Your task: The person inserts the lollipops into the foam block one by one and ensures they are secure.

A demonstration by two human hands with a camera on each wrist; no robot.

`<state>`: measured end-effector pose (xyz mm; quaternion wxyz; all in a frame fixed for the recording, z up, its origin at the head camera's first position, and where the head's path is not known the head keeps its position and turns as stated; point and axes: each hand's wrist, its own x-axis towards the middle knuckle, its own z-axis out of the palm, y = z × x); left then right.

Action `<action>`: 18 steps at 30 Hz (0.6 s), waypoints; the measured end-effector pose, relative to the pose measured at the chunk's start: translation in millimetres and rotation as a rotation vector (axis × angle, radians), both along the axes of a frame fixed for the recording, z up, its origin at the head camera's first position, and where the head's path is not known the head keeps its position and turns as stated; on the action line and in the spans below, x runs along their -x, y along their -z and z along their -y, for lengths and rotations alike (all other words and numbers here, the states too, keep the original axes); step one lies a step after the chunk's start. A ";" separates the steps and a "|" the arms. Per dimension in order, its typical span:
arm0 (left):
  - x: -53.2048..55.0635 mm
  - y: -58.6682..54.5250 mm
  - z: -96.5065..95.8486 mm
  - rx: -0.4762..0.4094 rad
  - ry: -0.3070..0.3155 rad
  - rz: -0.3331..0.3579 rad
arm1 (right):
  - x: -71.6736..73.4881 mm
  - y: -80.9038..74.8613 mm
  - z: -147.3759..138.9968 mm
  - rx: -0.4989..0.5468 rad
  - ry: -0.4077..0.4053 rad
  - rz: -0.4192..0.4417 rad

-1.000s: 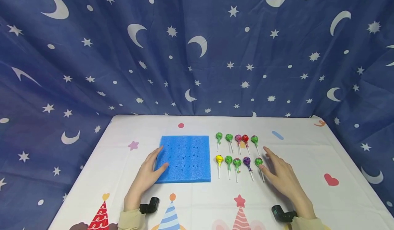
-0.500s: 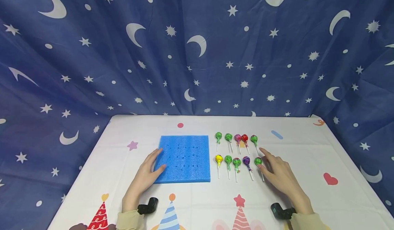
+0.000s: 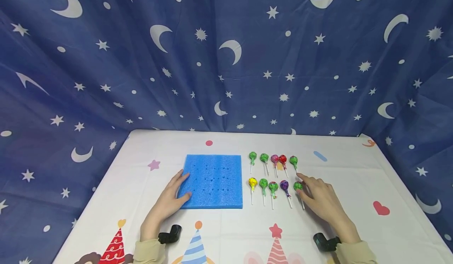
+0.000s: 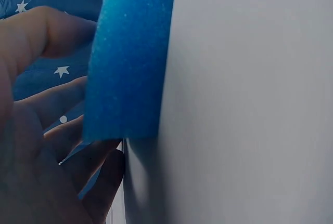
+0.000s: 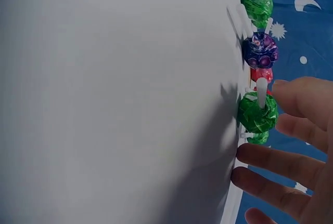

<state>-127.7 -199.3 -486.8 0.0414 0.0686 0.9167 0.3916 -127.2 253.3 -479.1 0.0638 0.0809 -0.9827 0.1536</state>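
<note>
A blue foam block (image 3: 212, 181) with rows of small holes lies left of centre in the head view. My left hand (image 3: 168, 199) rests at its left edge, fingers spread and thumb over the near corner. In the left wrist view the thumb and fingers lie along the foam's side (image 4: 130, 57). On the right, my right hand (image 3: 323, 199) reaches around a green-wrapped lollipop (image 3: 297, 186), thumb right at its candy head and forefinger beyond it. The right wrist view shows that lollipop (image 5: 257, 112) with its stick towards the camera, beside the loosely spread fingers.
Several more lollipops lie in two rows between the block and my right hand, among them a yellow one (image 3: 253, 182), a purple one (image 3: 284, 185) and a red one (image 3: 282, 159). A white patterned cloth (image 3: 226, 232) covers the table; a starry blue curtain (image 3: 255, 99) hangs behind.
My right hand has moved slightly left, its forefinger lower and closer to the near green lollipop. The left hand has shifted a little along the foam edge. The lollipops lie as before.
</note>
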 end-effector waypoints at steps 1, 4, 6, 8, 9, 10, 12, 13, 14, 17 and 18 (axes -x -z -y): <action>0.0 -0.1 0.3 0.001 0.003 0.009 | -0.1 -0.3 0.3 -0.011 -0.003 0.001; 0.5 0.3 1.2 -0.001 0.009 0.027 | 0.2 -1.5 0.8 -0.038 -0.013 0.001; 0.8 0.8 1.7 0.000 0.012 0.035 | 0.7 -2.3 0.8 -0.052 -0.020 0.002; 1.2 1.6 2.1 -0.002 0.015 0.038 | 1.5 -2.8 0.6 -0.062 -0.026 0.001; 1.3 1.8 2.2 -0.003 0.016 0.039 | 2.0 -2.9 0.3 -0.068 -0.029 0.001; 1.2 1.8 2.3 -0.003 0.017 0.039 | 2.6 -2.9 0.1 -0.073 -0.032 0.001; 0.8 1.7 2.4 -0.002 0.018 0.035 | 3.5 -2.8 -0.1 -0.083 -0.036 -0.003; 0.5 1.5 2.4 -0.002 0.017 0.034 | 4.0 -2.8 -0.1 -0.088 -0.038 -0.004; 0.2 1.2 2.4 -0.002 0.017 0.032 | 4.6 -2.7 -0.1 -0.094 -0.040 -0.005; -0.7 0.4 2.2 -0.005 0.019 0.034 | 6.1 -2.6 0.1 -0.111 -0.043 -0.009; -0.9 0.3 2.2 -0.007 0.020 0.035 | 6.6 -2.8 0.3 -0.116 -0.044 -0.009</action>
